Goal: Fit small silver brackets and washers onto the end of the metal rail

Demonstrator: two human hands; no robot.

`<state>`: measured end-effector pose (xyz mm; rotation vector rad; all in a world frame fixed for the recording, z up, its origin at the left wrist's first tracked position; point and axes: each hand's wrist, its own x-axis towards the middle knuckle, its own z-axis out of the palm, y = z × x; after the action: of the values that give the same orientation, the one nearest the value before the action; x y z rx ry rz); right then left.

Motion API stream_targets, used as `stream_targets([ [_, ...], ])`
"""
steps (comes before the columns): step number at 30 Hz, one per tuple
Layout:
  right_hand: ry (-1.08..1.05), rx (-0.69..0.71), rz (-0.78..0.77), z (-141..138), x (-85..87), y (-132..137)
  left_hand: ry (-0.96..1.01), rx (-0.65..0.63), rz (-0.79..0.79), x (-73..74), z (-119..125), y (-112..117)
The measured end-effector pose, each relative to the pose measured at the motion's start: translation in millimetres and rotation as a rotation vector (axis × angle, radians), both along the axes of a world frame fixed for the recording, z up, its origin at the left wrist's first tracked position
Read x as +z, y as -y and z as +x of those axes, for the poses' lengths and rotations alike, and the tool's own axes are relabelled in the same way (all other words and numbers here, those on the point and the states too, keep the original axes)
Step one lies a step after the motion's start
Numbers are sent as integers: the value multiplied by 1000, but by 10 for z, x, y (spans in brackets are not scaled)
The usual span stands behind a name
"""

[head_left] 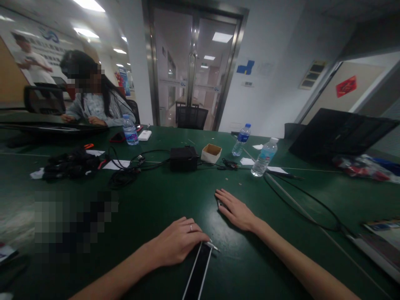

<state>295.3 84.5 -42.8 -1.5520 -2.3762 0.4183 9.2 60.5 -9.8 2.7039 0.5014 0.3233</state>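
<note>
My left hand (179,241) is closed at the far end of a long black bar with silver edges (198,273), which runs toward the bottom of the view. By my left thumb a small thin silver metal piece (213,246) crosses the end of the bar; its exact kind I cannot make out. My right hand (236,210) lies palm down on the green table (150,200), fingers stretched out. A tiny dark and silvery bit shows beside its thumb, too small to name. Two small rings (240,183) lie beyond that hand.
Farther back stand a black box (183,158), an open small carton (211,153), and water bottles (265,157). Black cables (125,177) tangle at left, and others run along the right. A monitor (340,133) stands at right. A person (93,100) sits across the table.
</note>
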Motion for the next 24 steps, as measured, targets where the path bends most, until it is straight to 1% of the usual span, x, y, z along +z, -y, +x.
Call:
stream_targets([
  [2, -5, 17, -25, -116, 57, 300, -6, 9, 2, -4, -1, 1],
  [4, -6, 16, -61, -173, 90, 533, -3, 14, 0, -6, -1, 1],
  [6, -19, 22, -70, -146, 80, 649, 6, 13, -3, -7, 0, 0],
  [7, -37, 14, -46, -99, 55, 650, 10, 12, -1, -8, 1, -1],
  [8, -61, -12, -2, -32, 19, 610, 12, 8, 2, -8, 2, -2],
  [9, -87, -68, 53, 51, -26, 530, 13, 3, 7, -8, 4, -2],
  [11, -86, -232, 139, 240, -122, 269, 18, -3, 14, -6, 7, -2],
  [13, 6, -395, 129, 406, -197, -63, 26, -3, 9, -2, 8, -1],
  [14, 63, -445, 108, 464, -217, -230, 32, -1, 4, 2, 8, 1],
  [15, 113, -466, 75, 500, -224, -383, 38, -1, 2, 7, 8, 2],
  [17, 168, -440, 3, 502, -209, -622, 48, -2, 4, 19, 6, 6],
  [19, 184, -360, -25, 437, -173, -739, 54, -3, 14, 31, 4, 10],
  [21, 166, -264, -25, 347, -139, -718, 54, 0, 17, 37, 3, 11],
  [22, 145, -215, -25, 306, -125, -659, 53, 3, 14, 36, 3, 10],
  [24, 84, -118, -31, 247, -101, -460, 55, 7, 7, 23, 4, 6],
])
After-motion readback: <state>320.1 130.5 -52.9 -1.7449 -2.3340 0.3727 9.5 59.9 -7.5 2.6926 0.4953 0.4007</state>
